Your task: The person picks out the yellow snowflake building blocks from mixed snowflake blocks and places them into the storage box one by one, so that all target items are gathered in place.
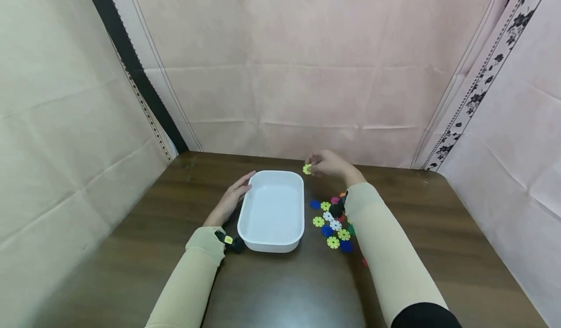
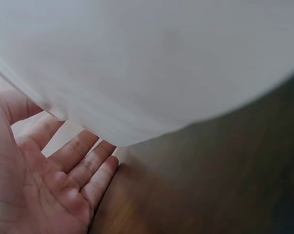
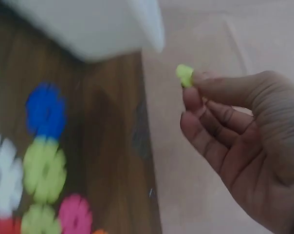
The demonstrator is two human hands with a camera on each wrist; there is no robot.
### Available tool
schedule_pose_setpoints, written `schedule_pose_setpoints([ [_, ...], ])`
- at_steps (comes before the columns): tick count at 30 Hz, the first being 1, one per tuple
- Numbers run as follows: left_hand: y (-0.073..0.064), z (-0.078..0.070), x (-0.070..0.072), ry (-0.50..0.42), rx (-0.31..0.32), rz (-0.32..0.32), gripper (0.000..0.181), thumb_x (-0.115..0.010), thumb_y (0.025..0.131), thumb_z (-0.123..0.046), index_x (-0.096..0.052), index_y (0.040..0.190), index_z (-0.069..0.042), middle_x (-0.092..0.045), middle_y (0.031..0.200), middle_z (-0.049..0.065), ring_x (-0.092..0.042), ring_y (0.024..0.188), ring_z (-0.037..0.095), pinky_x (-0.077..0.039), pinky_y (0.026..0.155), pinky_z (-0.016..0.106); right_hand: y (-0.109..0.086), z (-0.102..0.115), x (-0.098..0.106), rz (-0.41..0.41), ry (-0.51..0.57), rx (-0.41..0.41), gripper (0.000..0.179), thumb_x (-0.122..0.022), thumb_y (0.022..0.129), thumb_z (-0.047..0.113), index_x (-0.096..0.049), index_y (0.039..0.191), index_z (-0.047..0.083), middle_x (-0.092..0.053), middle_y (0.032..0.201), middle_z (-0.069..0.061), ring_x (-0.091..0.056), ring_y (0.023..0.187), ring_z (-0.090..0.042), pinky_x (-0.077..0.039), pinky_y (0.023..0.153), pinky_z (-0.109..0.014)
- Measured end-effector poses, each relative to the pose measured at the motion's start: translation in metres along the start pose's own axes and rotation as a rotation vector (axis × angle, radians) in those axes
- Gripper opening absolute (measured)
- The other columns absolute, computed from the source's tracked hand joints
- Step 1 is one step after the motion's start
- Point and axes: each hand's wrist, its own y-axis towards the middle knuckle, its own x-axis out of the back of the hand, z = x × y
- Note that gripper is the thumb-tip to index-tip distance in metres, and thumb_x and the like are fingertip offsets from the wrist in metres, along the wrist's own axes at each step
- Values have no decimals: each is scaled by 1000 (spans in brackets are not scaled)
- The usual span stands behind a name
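A white rectangular tub [image 1: 272,209] stands on the table with nothing visible inside. My left hand [image 1: 232,197] rests along its left side, fingers fairly straight; in the left wrist view the fingertips [image 2: 108,163] meet the tub's wall [image 2: 152,97]. Just off the tub's far right corner, my right hand [image 1: 328,165] pinches a yellow-green notched plastic disc [image 1: 307,169] between thumb and fingers. The right wrist view shows that disc [image 3: 185,74] partly covered by the thumb. Below the right hand lies a loose group of similar flower-shaped discs [image 1: 335,225], partly hidden by the right forearm.
The discs are blue, white, yellow-green, pink, red, green and orange. A red disc [image 1: 365,262] lies apart, near the right sleeve. Pale cloth [image 1: 307,75] hangs behind the brown wooden table [image 1: 280,289] and along both sides.
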Motion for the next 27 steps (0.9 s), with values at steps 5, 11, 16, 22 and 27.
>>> schedule_pose_setpoints([
  [5, -2, 3, 0, 2, 12, 8, 53, -48, 104, -38, -39, 155, -29, -34, 160, -5, -30, 148, 19, -24, 119, 50, 30, 30, -31, 66, 114, 7, 22, -66, 95, 6, -64, 114, -4, -69, 102, -18, -68, 90, -33, -57, 85, -48],
  [11, -1, 1, 0, -4, 8, -6, 50, -46, 105, -33, -41, 154, -30, -33, 161, -1, -30, 148, 24, -25, 118, 52, 55, 58, -83, 241, 117, -19, 22, -64, 97, 8, -66, 118, 2, -68, 107, -13, -68, 95, -27, -58, 84, -37],
  [16, 2, 2, -7, -12, -12, 2, 50, -44, 105, -32, -40, 155, -30, -32, 161, -1, -30, 147, 26, -25, 118, 55, 57, 45, -112, 262, 90, -46, 27, -64, 96, 11, -66, 122, 8, -68, 109, -8, -67, 95, -25, -56, 89, -39],
  [22, -1, 7, -9, 8, -9, 9, 50, -43, 105, -30, -39, 155, -30, -32, 162, 0, -31, 147, 28, -26, 117, 56, 54, 16, -127, 180, 46, -65, 24, -66, 95, 23, -70, 119, 18, -70, 102, -2, -65, 92, -23, -52, 89, -39],
  [27, -1, 3, -1, 25, -28, -10, 50, -43, 105, -31, -40, 155, -30, -33, 161, 0, -29, 148, 26, -24, 118, 56, 58, 23, -129, 176, 71, -48, 25, -66, 95, 19, -69, 119, 13, -69, 103, -5, -65, 92, -24, -55, 85, -34],
])
